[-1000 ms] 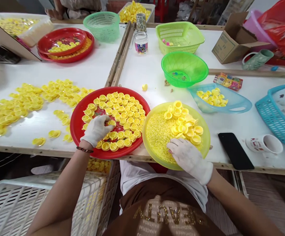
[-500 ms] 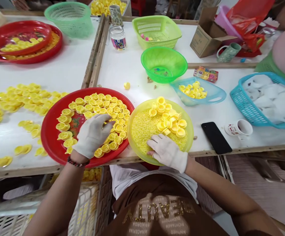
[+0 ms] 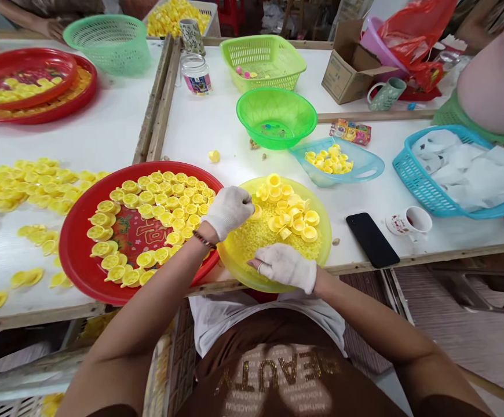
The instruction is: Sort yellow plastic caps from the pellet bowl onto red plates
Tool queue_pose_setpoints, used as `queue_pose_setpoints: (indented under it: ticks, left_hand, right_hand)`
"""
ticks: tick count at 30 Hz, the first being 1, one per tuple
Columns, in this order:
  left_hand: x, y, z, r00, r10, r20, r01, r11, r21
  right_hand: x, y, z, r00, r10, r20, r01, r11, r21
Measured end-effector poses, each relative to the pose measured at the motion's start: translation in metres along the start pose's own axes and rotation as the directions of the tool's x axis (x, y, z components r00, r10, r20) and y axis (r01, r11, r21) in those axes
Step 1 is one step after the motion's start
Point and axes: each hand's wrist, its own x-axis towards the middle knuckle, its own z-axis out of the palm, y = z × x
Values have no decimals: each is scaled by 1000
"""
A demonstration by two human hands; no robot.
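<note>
My left hand (image 3: 230,212), in a white glove, reaches over the left side of the yellow basin (image 3: 327,249). Its fingers pinch a small yellow plastic cup (image 3: 257,212). My right hand (image 3: 285,266), also gloved, rests low in the basin, fingers curled against the small yellow pellets (image 3: 245,237); anything in its grasp is hidden. A heap of loose yellow cups (image 3: 298,211) lies on the pellets at the far side. Left of the basin, a red tray (image 3: 72,255) holds rows of yellow cup pieces (image 3: 171,202) around a bare patterned middle.
Loose yellow pieces (image 3: 30,179) lie on the table at left. Beyond the basin stand a green bowl (image 3: 278,116) and a blue scoop-shaped tray (image 3: 367,168). A black phone (image 3: 372,240), a mug (image 3: 408,223) and a blue basket (image 3: 421,182) of white pieces are at right.
My left hand has moved right from the red tray to above the yellow basin, now with a yellow cup at its fingertips. My right hand's fingers have curled in the pellets.
</note>
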Motion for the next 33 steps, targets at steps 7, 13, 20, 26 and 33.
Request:
queue_pose_setpoints:
  ticks: [7, 13, 20, 26, 33]
  left_hand:
    - [-38, -15, 11, 983, -36, 183, 99, 933, -347]
    - [-66, -28, 12, 987, 26, -156, -48, 990, -135]
    - [-82, -28, 22, 959, 124, -256, -122, 992, 26]
    - [-67, -11, 31, 963, 209, -170, -173, 963, 205]
    - [-68, -10, 40, 935, 291, -202, -289, 957, 43]
  right_hand:
    - [36, 2, -23, 917, 259, -303, 197, 367, 909]
    - [92, -8, -36, 794, 417, -442, 427, 136, 894]
    - [90, -3, -37, 770, 434, -468, 438, 175, 882]
    - [17, 6, -38, 839, 327, -434, 222, 523, 823]
    - [-9, 8, -28, 835, 255, -487, 81, 819, 568]
